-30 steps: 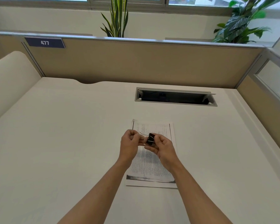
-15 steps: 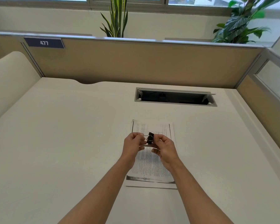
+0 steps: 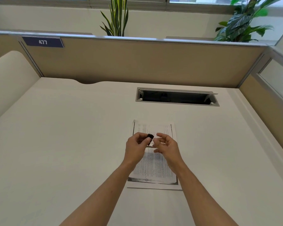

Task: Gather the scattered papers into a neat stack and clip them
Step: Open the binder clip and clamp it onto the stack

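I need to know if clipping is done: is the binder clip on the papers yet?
Not yet. The binder clip is held in the left hand above the papers, which lie flat and unclipped on the desk.

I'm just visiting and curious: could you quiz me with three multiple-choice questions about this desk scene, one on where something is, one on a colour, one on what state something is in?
1. Where do the papers lie?
A. on the desk, under the hands
B. inside the cable slot
C. on the partition

2. What colour is the clip?
A. red
B. black
C. yellow

3. Is the clip on the papers?
A. yes, clamped on their top edge
B. no, held above them
C. no, lying on the desk

Answers:
1 A, the sheets rest on the desk beneath both hands.
2 B, its body looks black.
3 B, the left hand pinches it; the right hand is open beside it.
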Demonstrator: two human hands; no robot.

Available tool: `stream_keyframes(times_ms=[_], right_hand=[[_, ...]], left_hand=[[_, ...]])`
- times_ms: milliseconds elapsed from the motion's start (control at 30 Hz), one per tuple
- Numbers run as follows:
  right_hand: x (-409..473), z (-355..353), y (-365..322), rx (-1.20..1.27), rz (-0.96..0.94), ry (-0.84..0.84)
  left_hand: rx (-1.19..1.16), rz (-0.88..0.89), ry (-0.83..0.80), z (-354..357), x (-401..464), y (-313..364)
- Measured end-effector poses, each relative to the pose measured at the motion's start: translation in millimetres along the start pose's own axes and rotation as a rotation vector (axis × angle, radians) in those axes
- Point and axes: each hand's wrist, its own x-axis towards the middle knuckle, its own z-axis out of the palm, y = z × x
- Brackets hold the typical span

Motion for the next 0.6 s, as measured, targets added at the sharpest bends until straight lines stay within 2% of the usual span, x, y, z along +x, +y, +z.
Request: stream_keyframes(times_ms=[167,400,600], right_hand=[[0,-10,0,-0.058,0.002,-0.116],[2,-21,-1,-0.112,0.0,-0.166],[8,-29,10,-0.332,-0.086,-0.081]], left_hand=[[-0.105,-0.07,-0.009,1,-2,-2],[-0.191,-0.12,-0.06,4,-1,-3],[-0.124,-0.131,-0.087,6,3,-6]])
